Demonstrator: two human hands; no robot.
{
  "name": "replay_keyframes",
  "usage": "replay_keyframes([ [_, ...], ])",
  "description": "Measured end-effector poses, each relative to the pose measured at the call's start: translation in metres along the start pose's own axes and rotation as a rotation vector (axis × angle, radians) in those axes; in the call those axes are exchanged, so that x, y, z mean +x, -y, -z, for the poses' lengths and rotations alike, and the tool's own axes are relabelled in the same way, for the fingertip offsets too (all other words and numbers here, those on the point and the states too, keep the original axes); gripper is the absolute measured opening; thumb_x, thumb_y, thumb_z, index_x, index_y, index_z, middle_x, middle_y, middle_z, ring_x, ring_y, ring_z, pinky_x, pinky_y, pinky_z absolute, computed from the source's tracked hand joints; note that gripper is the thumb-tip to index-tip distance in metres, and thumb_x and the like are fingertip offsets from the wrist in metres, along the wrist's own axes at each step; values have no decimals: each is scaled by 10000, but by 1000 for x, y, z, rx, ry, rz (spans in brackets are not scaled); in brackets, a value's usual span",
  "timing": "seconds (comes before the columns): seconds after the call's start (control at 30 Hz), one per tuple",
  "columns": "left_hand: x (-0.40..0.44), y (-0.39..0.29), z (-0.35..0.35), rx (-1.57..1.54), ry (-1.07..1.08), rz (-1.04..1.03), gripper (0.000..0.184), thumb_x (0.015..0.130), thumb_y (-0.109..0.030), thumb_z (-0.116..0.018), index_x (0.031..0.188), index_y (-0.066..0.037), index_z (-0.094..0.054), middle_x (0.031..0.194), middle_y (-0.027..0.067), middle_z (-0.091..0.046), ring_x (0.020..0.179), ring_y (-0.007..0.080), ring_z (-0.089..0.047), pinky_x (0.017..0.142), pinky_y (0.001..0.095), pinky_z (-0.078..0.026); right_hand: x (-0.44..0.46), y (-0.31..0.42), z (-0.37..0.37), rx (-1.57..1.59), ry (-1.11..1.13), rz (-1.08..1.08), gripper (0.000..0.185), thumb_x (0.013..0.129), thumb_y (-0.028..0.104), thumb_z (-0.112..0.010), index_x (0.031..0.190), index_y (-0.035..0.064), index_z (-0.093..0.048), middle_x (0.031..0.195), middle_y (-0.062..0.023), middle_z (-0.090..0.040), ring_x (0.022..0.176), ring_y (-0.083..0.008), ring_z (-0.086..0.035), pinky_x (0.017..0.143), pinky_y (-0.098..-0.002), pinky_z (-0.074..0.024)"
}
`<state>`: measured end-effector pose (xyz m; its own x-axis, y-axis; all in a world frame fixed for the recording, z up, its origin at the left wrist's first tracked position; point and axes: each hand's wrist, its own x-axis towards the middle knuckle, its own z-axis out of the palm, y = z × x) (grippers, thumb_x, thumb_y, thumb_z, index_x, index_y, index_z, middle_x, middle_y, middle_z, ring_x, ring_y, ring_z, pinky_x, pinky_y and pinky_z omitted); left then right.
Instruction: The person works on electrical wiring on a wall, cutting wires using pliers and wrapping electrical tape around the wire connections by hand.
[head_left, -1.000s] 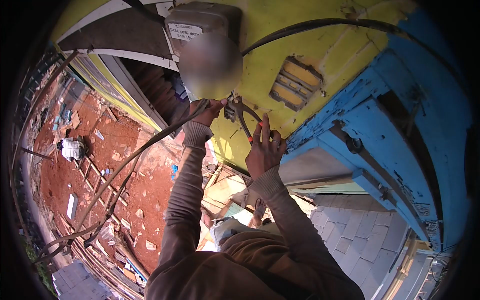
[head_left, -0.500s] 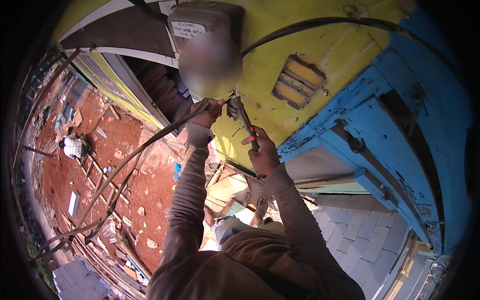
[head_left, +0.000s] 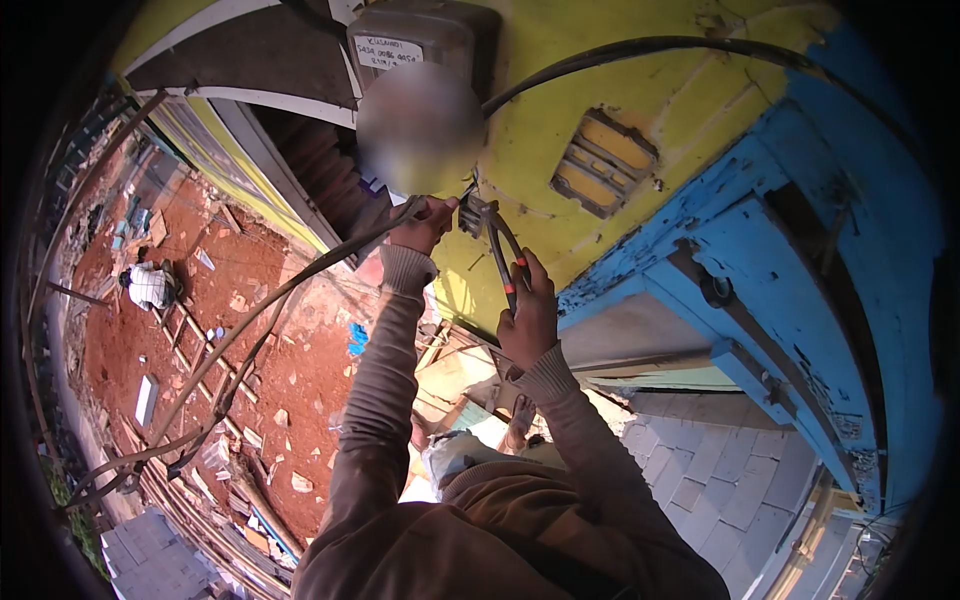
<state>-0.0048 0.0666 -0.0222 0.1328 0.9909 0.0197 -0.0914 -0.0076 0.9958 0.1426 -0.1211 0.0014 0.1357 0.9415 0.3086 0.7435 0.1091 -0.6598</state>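
Observation:
A thick dark cable [head_left: 330, 258] ends in my left hand [head_left: 425, 224], whose fingers are closed round it near the yellow wall [head_left: 520, 150]. My right hand [head_left: 530, 312] grips pliers [head_left: 500, 250] with dark handles and red marks. The pliers' head is close to my left fingertips, and the handles stand slightly apart. Whether the jaws touch the cable cannot be made out. A grey box [head_left: 425, 40] with a white handwritten label is on the wall above my hands. A blurred round patch hides what lies just below the box.
Right of my hands are a wall vent [head_left: 604, 163] and a peeling blue wooden frame [head_left: 760, 290]. Another black cable [head_left: 640, 43] arches overhead. Far below left, a person [head_left: 150, 285] crouches on red soil beside a bamboo ladder [head_left: 205, 345]. Grey paving [head_left: 715, 470] lies lower right.
The pliers' handles went from wide apart to together, and now stand slightly apart again. My right hand has shifted its grip. My left hand stays closed on the cable.

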Motion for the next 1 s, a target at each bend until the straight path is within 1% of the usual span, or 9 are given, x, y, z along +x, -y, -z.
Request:
replay_keyframes([
  [0.03,0,0,0,0,1,1,315,839,-253,-780,649,-22,-678,534,9,-584,460,74,-481,458,255,-351,0,11,2,-332,-62,-44,599,705,-46,-589,1298,-102,-517,1506,-191,-340,1318,-399,-403,1072,-454,-362],
  [0.07,-1,1,-1,-8,-5,-1,309,839,-252,-780,660,-18,-685,537,11,-589,463,76,-486,459,256,-355,2,18,1,-440,-81,-82,594,751,-6,-646,1323,-82,-503,1555,-185,-266,1375,-410,-322,1112,-509,-287],
  [0.1,-1,1,-2,-17,-9,-4,304,839,-251,-781,670,-14,-692,540,14,-593,466,77,-491,461,257,-358,5,21,0,-443,-84,-86,594,751,-6,-646,1323,-82,-503,1555,-185,-266,1375,-410,-322,1112,-509,-287],
  [0.17,-2,1,-3,-11,-8,-3,306,841,-255,-779,671,-15,-693,541,14,-595,469,77,-494,463,257,-361,11,24,0,-726,-209,-44,551,820,56,-654,1336,-70,-507,1581,-182,-229,1381,-414,-314,1101,-604,-242],
  [0.27,-4,-1,-3,12,-8,6,312,844,-266,-776,674,-17,-694,544,15,-599,473,77,-499,466,257,-365,14,31,3,-778,-165,-68,519,884,122,-630,1355,-57,-506,1600,-169,-205,1382,-412,-314,1068,-683,-217],
  [0.53,-5,-3,-4,32,-4,40,325,851,-281,-770,674,-21,-688,552,9,-598,484,74,-503,473,253,-371,17,33,1,-824,-191,-59,510,914,178,-610,1369,-31,-511,1604,-157,-214,1372,-401,-332,1071,-684,-224],
  [0.6,-5,0,-6,-11,4,30,248,869,-254,-774,723,-102,-645,593,-29,-565,450,21,-384,429,212,-261,17,33,2,-838,-194,-57,510,916,184,-609,1369,-30,-511,1604,-157,-216,1370,-395,-335,1068,-686,-224],
  [0.9,-11,-1,-12,-76,-25,-2,255,877,-217,-765,690,-91,-645,591,-24,-580,445,15,-385,418,212,-251,21,39,6,-836,-229,-52,502,918,203,-618,1359,-16,-517,1584,-169,-271,1335,-378,-390,1047,-698,-240],
  [1.0,-14,-5,-15,-102,-45,6,251,876,-211,-766,693,-85,-649,588,-22,-578,446,16,-390,421,209,-257,20,36,5,-848,-215,-56,500,945,247,-575,1366,-18,-523,1596,-176,-235,1349,-396,-376,1064,-728,-190],
])
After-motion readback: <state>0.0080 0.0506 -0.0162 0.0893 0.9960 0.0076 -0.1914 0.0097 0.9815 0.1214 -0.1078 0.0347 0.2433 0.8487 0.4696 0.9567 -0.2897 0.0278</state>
